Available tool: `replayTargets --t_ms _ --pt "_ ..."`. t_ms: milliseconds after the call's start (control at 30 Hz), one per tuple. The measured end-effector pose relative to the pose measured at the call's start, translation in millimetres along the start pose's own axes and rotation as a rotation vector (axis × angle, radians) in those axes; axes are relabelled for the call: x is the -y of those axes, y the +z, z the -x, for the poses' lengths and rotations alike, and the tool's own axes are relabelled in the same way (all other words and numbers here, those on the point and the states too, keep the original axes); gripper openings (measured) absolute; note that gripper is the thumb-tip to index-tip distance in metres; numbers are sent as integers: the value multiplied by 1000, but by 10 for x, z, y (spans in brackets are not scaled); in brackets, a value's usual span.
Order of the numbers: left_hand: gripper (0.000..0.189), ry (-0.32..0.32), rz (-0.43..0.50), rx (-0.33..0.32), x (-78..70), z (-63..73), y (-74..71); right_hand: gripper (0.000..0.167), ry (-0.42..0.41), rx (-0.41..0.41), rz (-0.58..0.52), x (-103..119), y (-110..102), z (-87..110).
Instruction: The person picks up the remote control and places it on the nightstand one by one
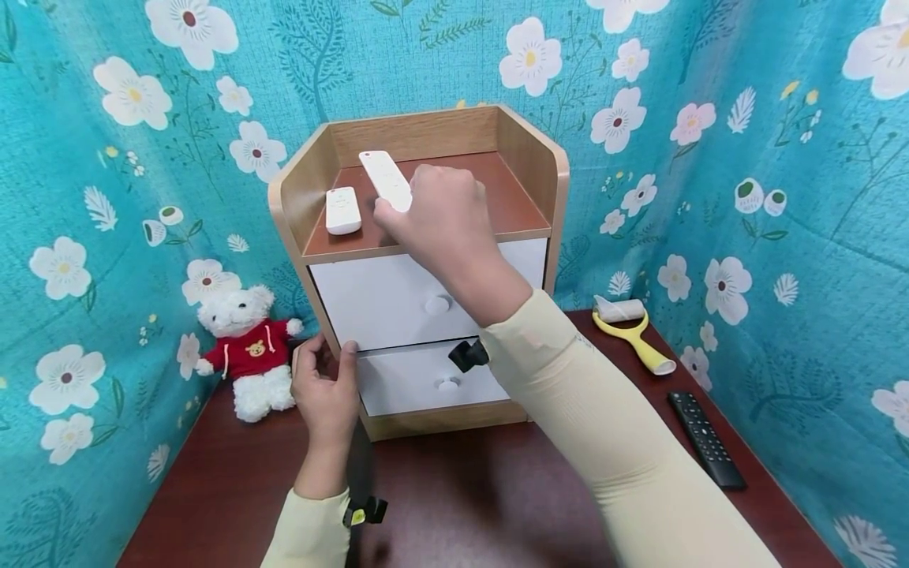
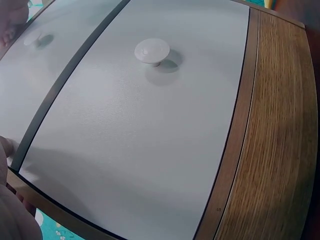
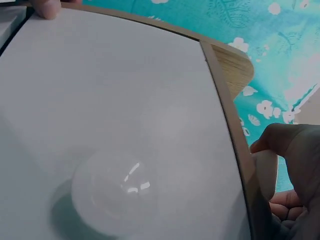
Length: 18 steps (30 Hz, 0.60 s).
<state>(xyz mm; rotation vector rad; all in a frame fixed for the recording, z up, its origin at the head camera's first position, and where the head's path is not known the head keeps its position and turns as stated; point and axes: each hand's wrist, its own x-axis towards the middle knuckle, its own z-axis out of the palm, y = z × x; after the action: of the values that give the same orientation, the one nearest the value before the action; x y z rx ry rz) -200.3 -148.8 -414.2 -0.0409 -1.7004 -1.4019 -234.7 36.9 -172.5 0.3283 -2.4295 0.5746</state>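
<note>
A small wooden cabinet [image 1: 529, 189] with white drawer fronts and round white knobs stands on the table. My right hand [image 1: 454, 217] grips a slim white remote control [image 1: 386, 178] by its near end, above the brown top shelf of the cabinet. In the right wrist view the curled fingers hide part of this remote [image 3: 266, 172]. To its left, a second, shorter white remote [image 1: 343, 211] lies on the shelf. Low on the cabinet's left edge, my left hand [image 1: 327, 394] holds on, its thumb on the front and its fingers round the side.
Left of the cabinet sits a white teddy bear [image 1: 248, 347] in a red top. A yellow-handled lint roller [image 1: 639, 339] and a black remote [image 1: 705, 439] lie to the right on the dark red table [image 1: 490, 505]. Flowered blue curtains [image 1: 419, 63] close off the back and sides.
</note>
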Motion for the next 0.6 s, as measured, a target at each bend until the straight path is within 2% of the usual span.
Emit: replayTargets --t_ms 233,600 --pt "37 -3 4 1 10 16 5 48 18 89 31 90 44 -87" --pt "37 26 -12 4 29 -4 -13 51 17 123 136 123 121 -114"
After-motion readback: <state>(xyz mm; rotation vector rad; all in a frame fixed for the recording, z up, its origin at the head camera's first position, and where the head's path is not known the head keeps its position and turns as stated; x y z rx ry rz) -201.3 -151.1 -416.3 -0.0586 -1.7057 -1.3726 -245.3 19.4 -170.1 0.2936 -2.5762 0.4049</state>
